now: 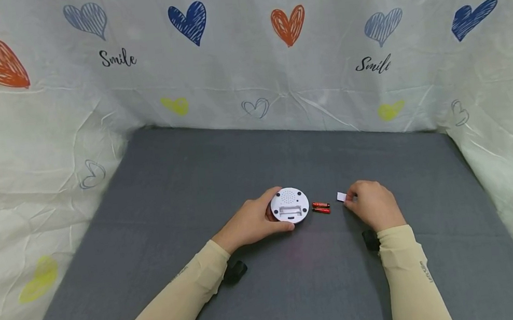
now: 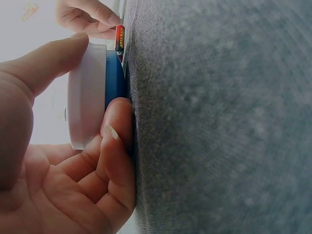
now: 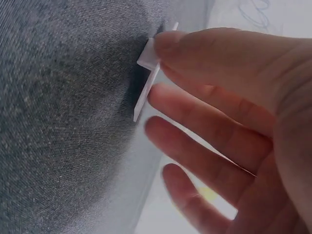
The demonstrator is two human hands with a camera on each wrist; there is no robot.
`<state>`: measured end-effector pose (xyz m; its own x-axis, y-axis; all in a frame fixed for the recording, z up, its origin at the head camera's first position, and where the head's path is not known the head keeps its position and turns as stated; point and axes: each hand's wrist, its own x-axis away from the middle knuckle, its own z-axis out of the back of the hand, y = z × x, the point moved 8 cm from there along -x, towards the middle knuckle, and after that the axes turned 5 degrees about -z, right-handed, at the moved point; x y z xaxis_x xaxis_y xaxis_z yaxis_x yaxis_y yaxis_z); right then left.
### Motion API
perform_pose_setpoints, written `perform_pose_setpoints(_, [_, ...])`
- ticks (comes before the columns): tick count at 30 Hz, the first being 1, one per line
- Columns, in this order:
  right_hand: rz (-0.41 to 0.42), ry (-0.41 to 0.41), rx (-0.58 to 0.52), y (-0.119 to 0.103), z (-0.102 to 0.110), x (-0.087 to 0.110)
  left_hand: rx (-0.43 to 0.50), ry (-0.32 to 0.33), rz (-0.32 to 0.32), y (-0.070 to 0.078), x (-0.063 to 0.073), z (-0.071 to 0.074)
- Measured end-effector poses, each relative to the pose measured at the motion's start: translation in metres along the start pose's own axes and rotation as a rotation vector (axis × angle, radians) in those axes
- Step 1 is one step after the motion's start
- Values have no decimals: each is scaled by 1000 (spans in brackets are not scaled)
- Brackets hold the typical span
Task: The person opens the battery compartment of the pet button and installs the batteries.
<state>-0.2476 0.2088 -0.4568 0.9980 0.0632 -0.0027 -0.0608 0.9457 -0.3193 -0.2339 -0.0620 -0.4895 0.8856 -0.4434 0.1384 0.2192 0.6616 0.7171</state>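
My left hand (image 1: 259, 218) holds a round white device (image 1: 289, 196) by its left side, thumb and fingers around the rim. Its underside faces up, showing an open battery compartment without batteries, small dark feet and a dotted speaker grille. In the left wrist view the device (image 2: 90, 92) has a blue lower part close to the cloth. Two red batteries (image 1: 321, 207) lie just right of it. Farther right, my right hand (image 1: 373, 203) pinches a small white battery cover (image 1: 342, 197) between thumb and finger. The right wrist view shows the cover (image 3: 146, 87) tilted, a tab sticking out, near the cloth.
A dark grey cloth (image 1: 220, 169) covers the table. White curtains (image 1: 237, 68) printed with hearts and "Smile" hang behind it and at both sides. Black wrist cameras (image 1: 235, 272) are strapped under both sleeves.
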Motion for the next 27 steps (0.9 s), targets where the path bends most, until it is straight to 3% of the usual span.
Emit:
perform_pose_setpoints(5, [47,40,-57,-16,2,0,-4,7,0,-1,0,1])
perform_pose_setpoints(11, [136,20,-59,-38,-9,1,-7,6,-8,-1,-1,0])
perform_pose_setpoints(27, [178,35,-1,-44,-21,1,-14,7,-11,-2,-2,0])
